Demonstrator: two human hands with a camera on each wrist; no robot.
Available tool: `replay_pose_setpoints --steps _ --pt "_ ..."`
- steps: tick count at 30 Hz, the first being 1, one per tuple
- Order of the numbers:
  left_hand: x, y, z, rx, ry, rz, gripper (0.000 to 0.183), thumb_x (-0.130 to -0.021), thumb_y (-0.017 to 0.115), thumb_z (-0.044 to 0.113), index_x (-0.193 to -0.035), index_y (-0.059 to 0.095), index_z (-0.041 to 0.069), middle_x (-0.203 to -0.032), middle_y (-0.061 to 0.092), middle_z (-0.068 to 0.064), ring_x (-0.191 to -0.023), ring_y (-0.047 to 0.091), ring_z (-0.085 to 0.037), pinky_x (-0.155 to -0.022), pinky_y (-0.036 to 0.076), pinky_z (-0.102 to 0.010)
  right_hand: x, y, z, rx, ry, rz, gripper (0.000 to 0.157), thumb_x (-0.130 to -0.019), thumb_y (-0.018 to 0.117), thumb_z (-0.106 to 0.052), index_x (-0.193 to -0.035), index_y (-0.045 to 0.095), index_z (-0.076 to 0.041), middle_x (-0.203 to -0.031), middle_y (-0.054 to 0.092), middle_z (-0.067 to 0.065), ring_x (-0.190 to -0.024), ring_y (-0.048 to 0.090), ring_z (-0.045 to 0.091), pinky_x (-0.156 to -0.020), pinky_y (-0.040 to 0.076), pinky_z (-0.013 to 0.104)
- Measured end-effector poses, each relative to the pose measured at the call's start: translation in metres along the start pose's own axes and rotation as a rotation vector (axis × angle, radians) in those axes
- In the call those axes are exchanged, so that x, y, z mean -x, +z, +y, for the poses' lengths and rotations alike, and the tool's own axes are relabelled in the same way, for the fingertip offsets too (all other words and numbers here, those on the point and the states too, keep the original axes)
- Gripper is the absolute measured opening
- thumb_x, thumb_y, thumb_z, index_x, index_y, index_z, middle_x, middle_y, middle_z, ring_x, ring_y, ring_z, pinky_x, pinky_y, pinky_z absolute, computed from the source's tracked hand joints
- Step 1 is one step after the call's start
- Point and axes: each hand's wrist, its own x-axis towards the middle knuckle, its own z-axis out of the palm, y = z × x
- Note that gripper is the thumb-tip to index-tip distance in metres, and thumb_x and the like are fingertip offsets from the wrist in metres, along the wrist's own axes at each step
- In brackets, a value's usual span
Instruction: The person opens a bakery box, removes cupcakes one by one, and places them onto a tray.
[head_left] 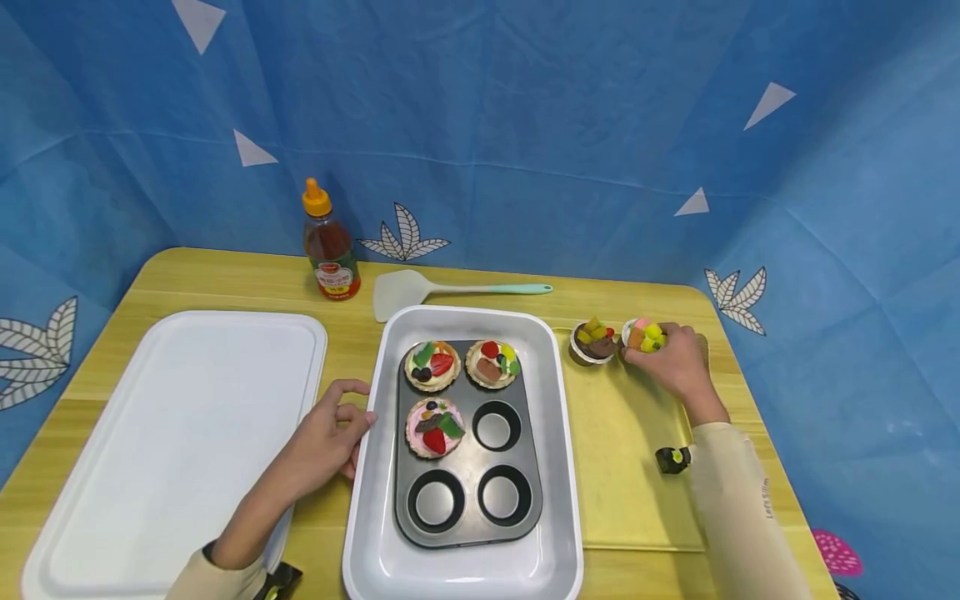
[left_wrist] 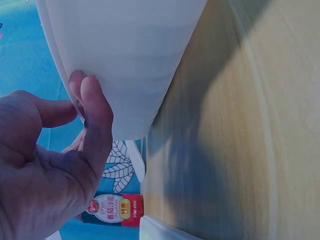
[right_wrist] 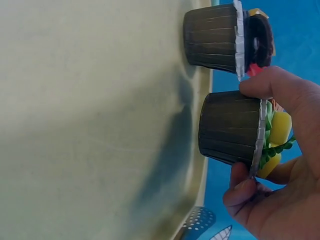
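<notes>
My right hand (head_left: pixel 678 367) grips a cupcake (right_wrist: pixel 232 127) in a dark paper cup with a silvery rim, thumb and fingertips around its upper edge. Yellow and green pieces top it. A second cupcake (head_left: pixel 592 346), chocolate-topped, stands just left of it at the yellow tray's far edge. With my left hand (head_left: pixel 326 437) I pinch the left rim of a deep white pan (head_left: pixel 352 525), as the left wrist view shows. Inside lies a dark muffin tin (head_left: pixel 468 462); three of its cups hold fruit-topped tarts, one with pink cream (head_left: pixel 433 427), and three are bare.
A flat yellow tray (head_left: pixel 626 492) lies right of the white pan. On the left is a white tray (head_left: pixel 187 442). Behind them stand a sauce bottle (head_left: pixel 333 250) with an orange cap and a spatula (head_left: pixel 401 293) lying flat. A blue curtain (head_left: pixel 480 125) hangs behind the table.
</notes>
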Motion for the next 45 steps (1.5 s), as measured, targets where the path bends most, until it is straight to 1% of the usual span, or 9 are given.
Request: replay_pose_setpoints --steps 3,9,16,20,23,27,37,42,45 --pt "0.0001 0.0003 -0.0002 0.001 -0.004 0.002 0.039 -0.103 0.054 0.012 -0.136 0.036 0.004 -0.079 0.061 -0.015 -0.047 0.058 -0.024 -0.044 0.055 -0.042 -0.0002 0.0016 0.0007 -0.005 0.003 -0.022 0.087 -0.086 0.073 -0.036 -0.142 0.034 0.018 -0.126 0.04 0.037 -0.104 0.046 0.042 -0.089 0.05 0.057" --pt "0.0001 0.0006 -0.0008 0.002 -0.012 0.004 0.038 -0.103 0.054 0.013 -0.136 0.036 0.004 -0.079 0.062 -0.015 -0.047 0.058 -0.025 -0.044 0.055 -0.042 -0.0019 0.0027 0.0017 -0.003 0.005 -0.028 0.087 -0.086 0.072 -0.036 -0.142 0.034 0.018 -0.126 0.039 0.038 -0.103 0.046 0.042 -0.09 0.049 0.057" --pt "-0.0002 0.0005 -0.0017 -0.002 -0.008 0.005 0.039 -0.103 0.054 0.012 -0.137 0.036 0.004 -0.079 0.062 -0.014 -0.047 0.058 -0.025 -0.044 0.055 -0.044 -0.002 0.0046 0.0039 0.005 -0.006 -0.024 0.08 -0.085 0.072 -0.034 -0.136 0.04 0.019 -0.123 0.041 0.037 -0.101 0.046 0.041 -0.086 0.05 0.055" --pt "-0.0009 0.0009 -0.0017 -0.003 -0.006 0.004 0.038 -0.103 0.054 0.012 -0.137 0.036 0.004 -0.078 0.061 -0.014 -0.047 0.058 -0.025 -0.043 0.055 -0.044 -0.0016 0.0064 0.0069 0.013 -0.01 -0.02 0.074 -0.085 0.072 -0.033 -0.132 0.044 0.017 -0.121 0.042 0.035 -0.101 0.045 0.041 -0.083 0.049 0.053" --pt "-0.0013 0.0008 -0.0019 -0.003 -0.003 0.003 0.039 -0.103 0.054 0.012 -0.137 0.036 0.004 -0.078 0.061 -0.013 -0.047 0.058 -0.025 -0.043 0.055 -0.043 -0.0016 0.0071 0.0075 0.021 -0.01 -0.021 0.072 -0.086 0.072 -0.034 -0.131 0.046 0.016 -0.121 0.043 0.034 -0.101 0.045 0.04 -0.082 0.049 0.052" --pt "-0.0011 0.0003 -0.0022 -0.003 0.005 0.001 0.039 -0.103 0.054 0.012 -0.137 0.036 0.004 -0.078 0.061 -0.013 -0.046 0.058 -0.025 -0.043 0.055 -0.043 -0.0019 0.0074 0.0063 0.011 0.003 -0.042 0.077 -0.086 0.071 -0.035 -0.135 0.042 0.017 -0.124 0.04 0.036 -0.101 0.045 0.04 -0.082 0.049 0.053" --pt "0.0 0.0 -0.0022 -0.001 0.0 0.007 0.039 -0.103 0.055 0.013 -0.137 0.036 0.005 -0.077 0.061 -0.013 -0.047 0.058 -0.026 -0.043 0.055 -0.042 -0.0029 0.0086 0.0033 -0.008 0.018 -0.072 0.088 -0.088 0.071 -0.034 -0.144 0.028 0.018 -0.129 0.034 0.041 -0.103 0.048 0.045 -0.09 0.048 0.06" --pt "0.0007 0.0004 -0.0028 0.006 0.0 0.008 0.04 -0.103 0.055 0.014 -0.137 0.036 0.004 -0.077 0.061 -0.014 -0.047 0.058 -0.025 -0.043 0.055 -0.041 -0.0029 0.0081 0.0024 0.019 0.044 -0.103 0.099 -0.088 0.072 -0.043 -0.148 0.02 0.017 -0.135 0.028 0.044 -0.111 0.047 0.052 -0.096 0.045 0.065" --pt "0.0005 0.0007 -0.003 0.007 0.001 0.009 0.04 -0.103 0.055 0.014 -0.137 0.036 0.004 -0.077 0.061 -0.013 -0.047 0.058 -0.025 -0.043 0.055 -0.041 -0.0012 0.0075 0.0014 0.027 0.054 -0.113 0.107 -0.086 0.073 -0.049 -0.151 0.014 0.013 -0.138 0.025 0.045 -0.114 0.046 0.055 -0.098 0.043 0.067"
